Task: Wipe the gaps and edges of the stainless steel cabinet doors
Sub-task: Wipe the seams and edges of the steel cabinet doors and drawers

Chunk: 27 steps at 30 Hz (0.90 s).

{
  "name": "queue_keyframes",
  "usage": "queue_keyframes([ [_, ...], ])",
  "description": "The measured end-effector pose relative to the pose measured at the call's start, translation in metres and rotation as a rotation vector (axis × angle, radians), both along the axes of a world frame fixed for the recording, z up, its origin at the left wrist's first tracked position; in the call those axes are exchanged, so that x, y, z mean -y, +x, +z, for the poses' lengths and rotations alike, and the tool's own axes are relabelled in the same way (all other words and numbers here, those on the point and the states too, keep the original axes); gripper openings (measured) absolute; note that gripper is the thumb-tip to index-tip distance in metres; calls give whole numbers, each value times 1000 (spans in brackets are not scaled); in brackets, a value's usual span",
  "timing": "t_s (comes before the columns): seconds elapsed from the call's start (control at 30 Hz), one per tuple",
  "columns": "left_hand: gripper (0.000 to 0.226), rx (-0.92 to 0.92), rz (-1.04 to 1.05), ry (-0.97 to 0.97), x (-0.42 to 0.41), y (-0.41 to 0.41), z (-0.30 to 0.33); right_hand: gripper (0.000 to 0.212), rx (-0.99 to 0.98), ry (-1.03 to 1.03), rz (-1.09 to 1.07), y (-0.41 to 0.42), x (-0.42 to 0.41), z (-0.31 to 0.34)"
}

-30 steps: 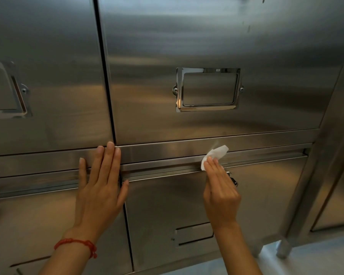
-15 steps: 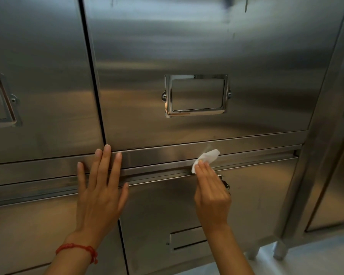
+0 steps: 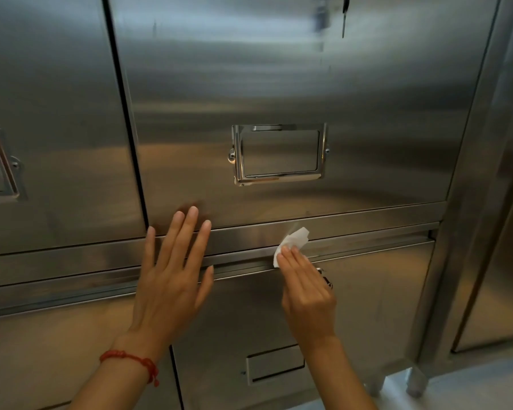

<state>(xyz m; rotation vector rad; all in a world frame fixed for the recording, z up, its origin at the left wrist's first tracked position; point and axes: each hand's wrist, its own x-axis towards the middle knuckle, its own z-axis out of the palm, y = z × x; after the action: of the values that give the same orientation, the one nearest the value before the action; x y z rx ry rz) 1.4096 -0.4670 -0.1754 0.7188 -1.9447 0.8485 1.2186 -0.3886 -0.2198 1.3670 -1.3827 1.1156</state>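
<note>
right hand (image 3: 307, 287) pressing tissue (image 3: 292, 241), door gap (image 3: 243, 258)

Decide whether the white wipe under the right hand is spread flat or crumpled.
Crumpled. The white wipe bunches in uneven folds beyond the right hand, whose fingers press it against the horizontal rail.

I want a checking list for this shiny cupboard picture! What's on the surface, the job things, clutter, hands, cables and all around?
Surface: brushed stainless steel cabinet doors, with a horizontal rail between upper and lower doors.
Job's things: small white folded wipe pressed on that rail's gap.
Clutter: nothing seen.
Hands: left hand flat on the steel, red string bracelet on its wrist; right hand presses the wipe.
Cables: nothing seen.
Surroundings: chrome label frame; pale floor.
</note>
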Motion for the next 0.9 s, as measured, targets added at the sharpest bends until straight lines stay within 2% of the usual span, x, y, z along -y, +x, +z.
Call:
queue_keyframes([
  [0.17,59,166,-25,-78,4,-12,20,47,59,14,40,-1,-1,0],
  [0.4,54,246,-24,-229,20,-29,88,28,61,-16,48,-11,-2,-2],
  [0.47,52,286,-29,-288,27,-31,102,34,79,-1,43,-11,-2,-3],
  [0.57,52,340,-41,-353,35,-28,108,45,90,17,52,-11,-4,-2],
  [0.8,53,351,-4,-414,39,-27,106,45,188,-55,4,-20,-6,-2],
  [0.9,53,342,-6,-421,41,-27,106,38,195,-76,-12,-18,-3,-5],
])
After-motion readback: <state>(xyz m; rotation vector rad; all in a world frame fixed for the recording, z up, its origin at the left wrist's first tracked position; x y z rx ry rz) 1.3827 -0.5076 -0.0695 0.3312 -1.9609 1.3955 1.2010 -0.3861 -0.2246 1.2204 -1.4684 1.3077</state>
